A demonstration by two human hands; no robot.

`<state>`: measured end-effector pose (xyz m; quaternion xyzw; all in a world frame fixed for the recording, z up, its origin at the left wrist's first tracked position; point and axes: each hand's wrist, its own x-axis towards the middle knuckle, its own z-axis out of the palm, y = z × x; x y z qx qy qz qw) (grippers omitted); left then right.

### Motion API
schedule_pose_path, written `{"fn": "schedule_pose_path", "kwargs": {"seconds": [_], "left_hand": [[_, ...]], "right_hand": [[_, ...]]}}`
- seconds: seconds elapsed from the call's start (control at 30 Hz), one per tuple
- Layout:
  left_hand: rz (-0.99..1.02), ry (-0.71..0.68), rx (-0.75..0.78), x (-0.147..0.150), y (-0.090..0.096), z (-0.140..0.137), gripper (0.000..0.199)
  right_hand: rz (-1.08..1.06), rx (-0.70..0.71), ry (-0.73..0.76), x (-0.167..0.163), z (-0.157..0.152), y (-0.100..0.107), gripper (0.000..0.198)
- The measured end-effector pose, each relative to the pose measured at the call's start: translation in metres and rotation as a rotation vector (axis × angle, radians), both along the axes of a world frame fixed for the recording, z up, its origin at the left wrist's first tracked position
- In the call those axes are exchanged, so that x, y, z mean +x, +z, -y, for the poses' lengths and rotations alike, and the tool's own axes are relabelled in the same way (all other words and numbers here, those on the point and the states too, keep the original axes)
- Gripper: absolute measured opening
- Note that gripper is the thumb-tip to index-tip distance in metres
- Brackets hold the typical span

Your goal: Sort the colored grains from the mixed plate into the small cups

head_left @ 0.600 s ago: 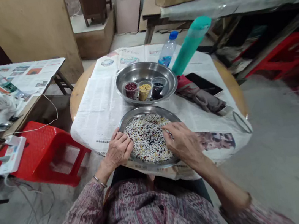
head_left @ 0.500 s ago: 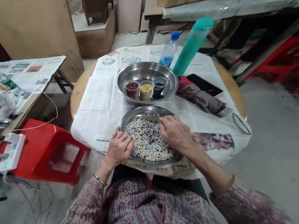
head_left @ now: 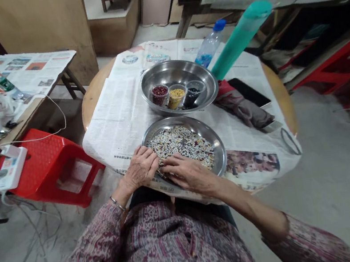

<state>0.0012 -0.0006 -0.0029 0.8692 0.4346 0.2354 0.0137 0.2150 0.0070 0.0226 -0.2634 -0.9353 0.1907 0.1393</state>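
We find both hands flat and loosely open, gripping nothing: left hand (head_left: 141,170) on the near-left rim of the steel plate (head_left: 216,142), right hand (head_left: 187,174) spread over the mixed beans (head_left: 185,142), hiding those beneath. Individual beans are too small to distinguish.

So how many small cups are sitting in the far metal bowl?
3, side by side inside the bowl: a cup of red beans leftmost, a cup of yellow grains in the middle, a cup of dark beans rightmost. None look hidden.
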Motion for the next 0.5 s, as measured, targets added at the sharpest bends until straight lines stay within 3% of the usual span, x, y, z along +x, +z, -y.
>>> {"fn": "schedule_pose_path", "kwargs": {"seconds": [0.1, 0.23, 0.3, 0.5], "left_hand": [[0.018, -0.011, -0.004, 0.0, 0.0, -0.001, 0.038], [0.028, -0.016, -0.013, 0.0, 0.0, -0.002, 0.038], [0.019, -0.02, -0.01, 0.0, 0.0, -0.002, 0.036], [0.025, -0.022, 0.016, -0.001, 0.002, -0.003, 0.031]], "right_hand": [[0.046, 0.129, -0.07, 0.0, -0.016, -0.004, 0.02], [0.038, 0.215, -0.349, 0.002, -0.047, -0.009, 0.023], [0.009, 0.232, -0.399, -0.003, -0.054, -0.008, 0.023], [0.06, 0.241, -0.054, -0.032, -0.054, -0.006, 0.03]]}}
